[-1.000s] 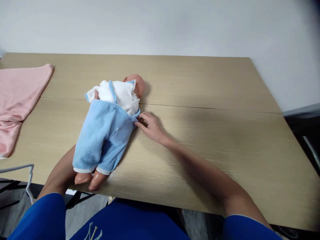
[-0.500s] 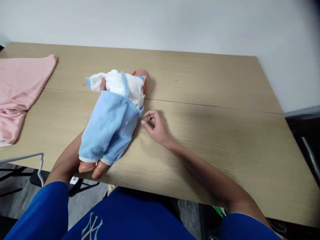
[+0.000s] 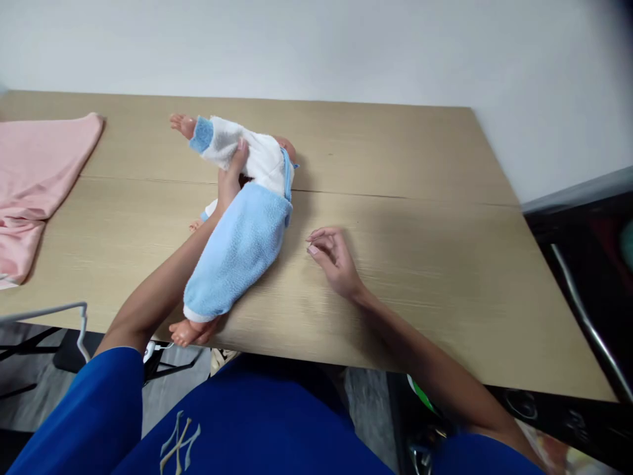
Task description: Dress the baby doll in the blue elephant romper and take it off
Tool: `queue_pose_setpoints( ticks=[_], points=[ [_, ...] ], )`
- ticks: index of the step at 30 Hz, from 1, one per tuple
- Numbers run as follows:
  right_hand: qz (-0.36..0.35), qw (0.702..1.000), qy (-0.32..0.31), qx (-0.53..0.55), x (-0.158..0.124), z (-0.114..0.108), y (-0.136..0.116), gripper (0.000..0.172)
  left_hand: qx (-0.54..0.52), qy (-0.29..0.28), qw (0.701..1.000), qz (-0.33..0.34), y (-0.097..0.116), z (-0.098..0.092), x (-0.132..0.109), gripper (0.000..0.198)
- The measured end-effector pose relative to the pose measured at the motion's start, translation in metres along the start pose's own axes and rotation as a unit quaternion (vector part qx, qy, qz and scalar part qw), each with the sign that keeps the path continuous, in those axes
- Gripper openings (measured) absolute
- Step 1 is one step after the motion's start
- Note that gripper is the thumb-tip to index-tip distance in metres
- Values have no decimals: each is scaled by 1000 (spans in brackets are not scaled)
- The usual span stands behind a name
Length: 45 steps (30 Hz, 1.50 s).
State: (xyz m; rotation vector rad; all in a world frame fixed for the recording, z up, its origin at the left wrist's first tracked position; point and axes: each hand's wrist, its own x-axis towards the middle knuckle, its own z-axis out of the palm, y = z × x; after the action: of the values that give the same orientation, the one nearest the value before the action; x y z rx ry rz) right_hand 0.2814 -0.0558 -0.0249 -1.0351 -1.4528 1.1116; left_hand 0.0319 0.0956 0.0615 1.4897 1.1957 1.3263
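Note:
A baby doll [image 3: 242,237] lies tipped onto its side over the table, in a white fleece top [image 3: 267,160] with blue trim and light blue fleece trousers [image 3: 242,244]. My left hand [image 3: 233,173] is closed around the doll's upper body just under its raised arm, the thumb showing on the white sleeve. The doll's head is mostly hidden behind its shoulder, and its feet point toward my body near the front edge. To the right of the doll, my right hand [image 3: 335,260] hovers over or rests on the wood with loosely curved fingers, holding nothing.
Pink cloth [image 3: 44,178] is spread on the left of the wooden table [image 3: 420,264]. A white wall [image 3: 297,46] rises behind the table. A pale bent rod [image 3: 54,310] sticks in at the lower left, and a metal bar [image 3: 588,316] stands beyond the right edge.
The doll has been rolled from its back onto its side, one arm now lifted up. My left hand has come into view at its torso. My right hand has drawn away rightward.

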Motion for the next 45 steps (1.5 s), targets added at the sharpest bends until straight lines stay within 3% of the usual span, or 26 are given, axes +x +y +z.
queue_pose_setpoints(
  ticks=[4,6,11,13,16,19,21,25,27,30,33,37,41,45],
  points=[
    [10,1000,23,19,-1,-9,-7,36,-103,45,994,4,-4,16,-3,77],
    [9,999,38,28,3,-13,-10,39,-82,43,995,33,-1,25,-7,69],
    [57,990,62,111,17,-27,-18,53,17,40,996,83,3,47,-21,75],
    [95,982,61,153,21,-34,-20,62,71,2,991,113,5,52,-30,75],
    [155,964,64,206,25,-47,-23,71,179,-115,958,194,17,51,-46,87],
    [221,935,75,269,30,-67,-21,68,253,-210,912,245,34,34,-60,101],
    [270,918,68,283,34,-80,-18,61,280,-210,904,245,40,14,-64,93],
    [288,927,63,234,43,-91,-13,33,353,-89,917,162,21,-38,-55,61],
    [259,940,73,209,44,-85,-13,30,399,-49,912,77,2,-61,-51,62],
    [251,948,56,188,39,-70,-16,40,403,-61,912,-49,-17,-78,-54,73],
    [255,948,40,184,33,-54,-16,49,287,-90,947,-117,-20,-67,-67,84],
    [225,959,36,167,32,-38,-13,72,78,-159,978,-107,-12,-36,-81,83],
    [202,969,40,137,34,-33,-16,98,65,-91,986,-125,-1,-26,-90,87],
    [165,978,38,119,27,-37,-35,96,67,-36,989,-129,19,-30,-109,88]
  ],
)
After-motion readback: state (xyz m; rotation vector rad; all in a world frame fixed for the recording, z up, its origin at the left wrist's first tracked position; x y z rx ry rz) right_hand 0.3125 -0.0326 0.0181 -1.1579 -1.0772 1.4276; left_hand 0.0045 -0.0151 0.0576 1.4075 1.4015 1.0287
